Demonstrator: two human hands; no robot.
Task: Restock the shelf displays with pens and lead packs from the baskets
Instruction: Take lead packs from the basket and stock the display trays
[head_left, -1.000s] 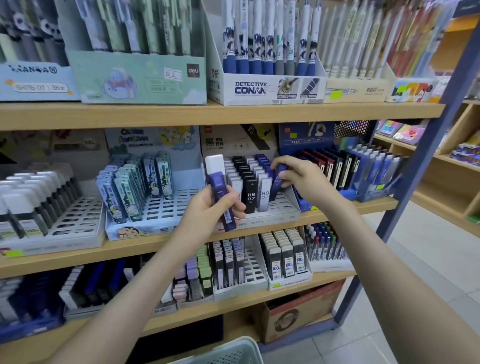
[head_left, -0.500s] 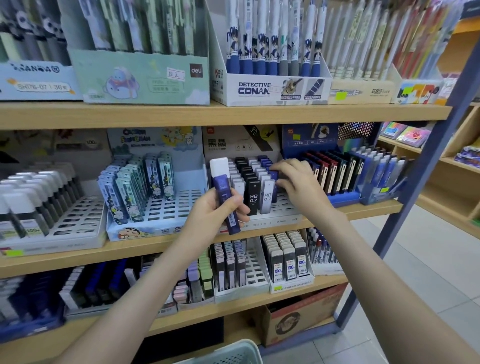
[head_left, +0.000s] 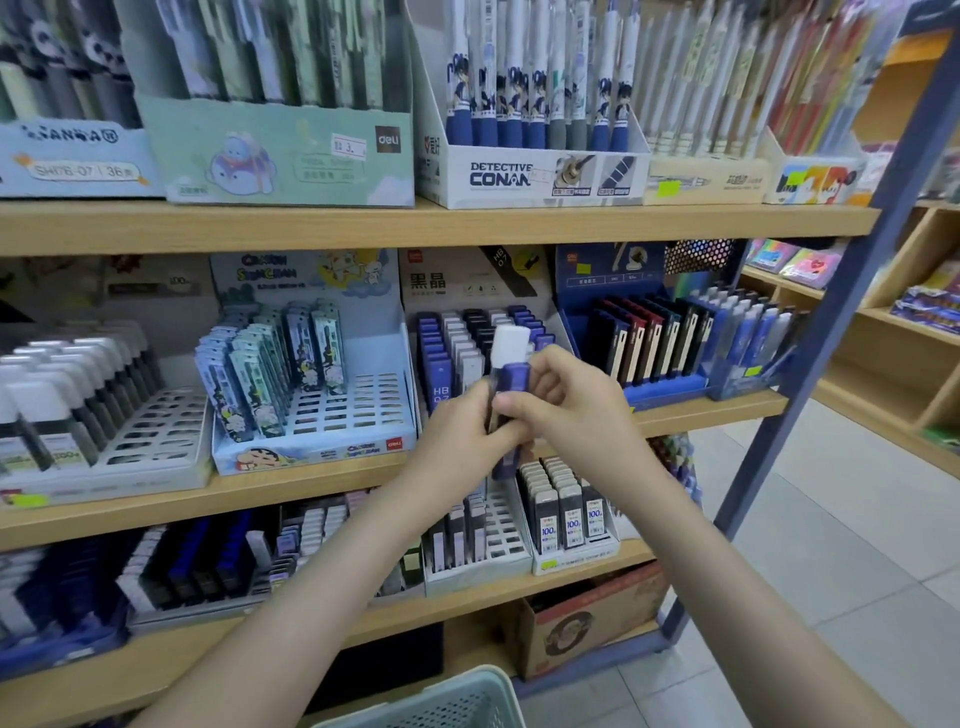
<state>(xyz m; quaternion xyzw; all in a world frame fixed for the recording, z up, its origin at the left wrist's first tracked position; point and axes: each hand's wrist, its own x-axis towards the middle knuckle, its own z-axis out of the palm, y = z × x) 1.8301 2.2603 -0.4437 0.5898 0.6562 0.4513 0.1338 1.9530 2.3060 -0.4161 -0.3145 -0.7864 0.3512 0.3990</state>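
Observation:
Both hands meet in front of the middle shelf. My left hand (head_left: 462, 441) grips a stack of blue lead packs (head_left: 511, 374) with white caps, held upright. My right hand (head_left: 566, 405) pinches the front pack of that stack with thumb and fingers. Behind them stands the white lead display (head_left: 457, 291) with rows of blue, white and black HB 0.7 packs in its slots. A pale green basket (head_left: 441, 701) shows at the bottom edge, below my arms.
A Crayon Shin-chan lead tray (head_left: 322, 447) with several free slots sits left of the display. A blue tray of dark packs (head_left: 670, 384) stands to the right. Pen boxes (head_left: 530, 171) line the top shelf. A blue upright post (head_left: 831, 322) borders the shelf's right end.
My right hand left the display slots and came back to the stack in my left hand, now pinching a pack. The left hand shifted right, toward the display.

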